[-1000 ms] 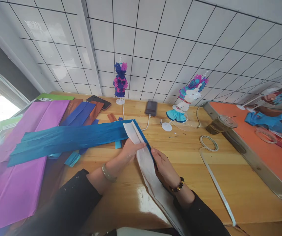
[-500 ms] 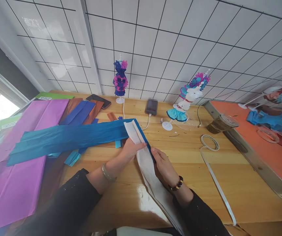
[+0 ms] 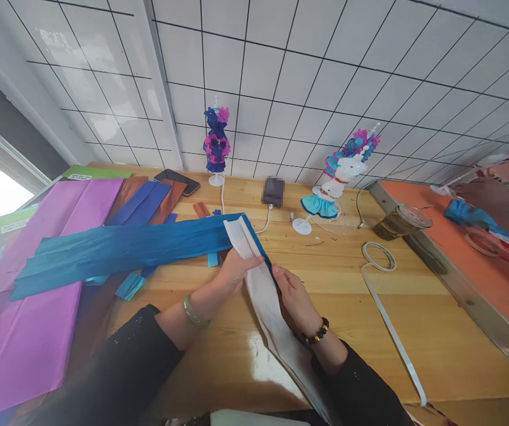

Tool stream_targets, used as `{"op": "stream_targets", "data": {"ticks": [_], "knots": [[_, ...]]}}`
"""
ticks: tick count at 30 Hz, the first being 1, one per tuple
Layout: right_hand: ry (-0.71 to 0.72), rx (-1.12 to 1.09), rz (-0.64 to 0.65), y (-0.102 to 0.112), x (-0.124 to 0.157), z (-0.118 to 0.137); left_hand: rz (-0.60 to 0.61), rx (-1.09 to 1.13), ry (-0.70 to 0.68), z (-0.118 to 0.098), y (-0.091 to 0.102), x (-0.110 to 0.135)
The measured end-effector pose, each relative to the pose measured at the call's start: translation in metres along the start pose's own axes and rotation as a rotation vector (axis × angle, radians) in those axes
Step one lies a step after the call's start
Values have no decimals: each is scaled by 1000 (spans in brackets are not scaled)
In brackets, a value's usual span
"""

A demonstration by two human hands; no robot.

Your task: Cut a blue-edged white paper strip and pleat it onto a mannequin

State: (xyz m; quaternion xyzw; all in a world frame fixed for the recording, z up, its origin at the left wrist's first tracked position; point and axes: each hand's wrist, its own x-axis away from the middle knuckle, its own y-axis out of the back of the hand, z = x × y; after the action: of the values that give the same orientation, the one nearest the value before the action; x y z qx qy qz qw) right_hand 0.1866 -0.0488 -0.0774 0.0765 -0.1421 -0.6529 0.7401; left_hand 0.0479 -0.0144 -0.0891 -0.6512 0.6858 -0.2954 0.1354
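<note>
A long white paper strip [image 3: 266, 299] runs from the table's middle down to its front edge, with a dark blue edge along its right side. My left hand [image 3: 237, 273] grips it near the far end, thumb lying on top and fingers underneath. On the blue edge, the fingertips of my right hand [image 3: 293, 296] are pinched. A wide blue crepe paper strip [image 3: 121, 248] stretches left from the white strip's far end. Short turquoise scraps [image 3: 130, 286] lie below it.
Purple crepe paper [image 3: 54, 331] covers the left side, near a phone [image 3: 178, 181]. Small dress stands [image 3: 217, 142] and a white figure in a turquoise skirt [image 3: 321, 206] line the wall. To the right are a tape roll [image 3: 379, 257], a cup [image 3: 400, 222] and an orange table [image 3: 472, 254].
Both hands keep their grip and have hardly moved. On the orange table, the blue paper piece has changed position and shape.
</note>
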Motion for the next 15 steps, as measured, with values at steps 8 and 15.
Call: {"op": "stream_targets", "data": {"ticks": [8, 15], "knots": [[3, 21, -24, -1, 0, 2, -21, -9, 2, 0, 0, 0], [13, 38, -46, -1, 0, 1, -18, -13, 7, 3, 2, -2]]}}
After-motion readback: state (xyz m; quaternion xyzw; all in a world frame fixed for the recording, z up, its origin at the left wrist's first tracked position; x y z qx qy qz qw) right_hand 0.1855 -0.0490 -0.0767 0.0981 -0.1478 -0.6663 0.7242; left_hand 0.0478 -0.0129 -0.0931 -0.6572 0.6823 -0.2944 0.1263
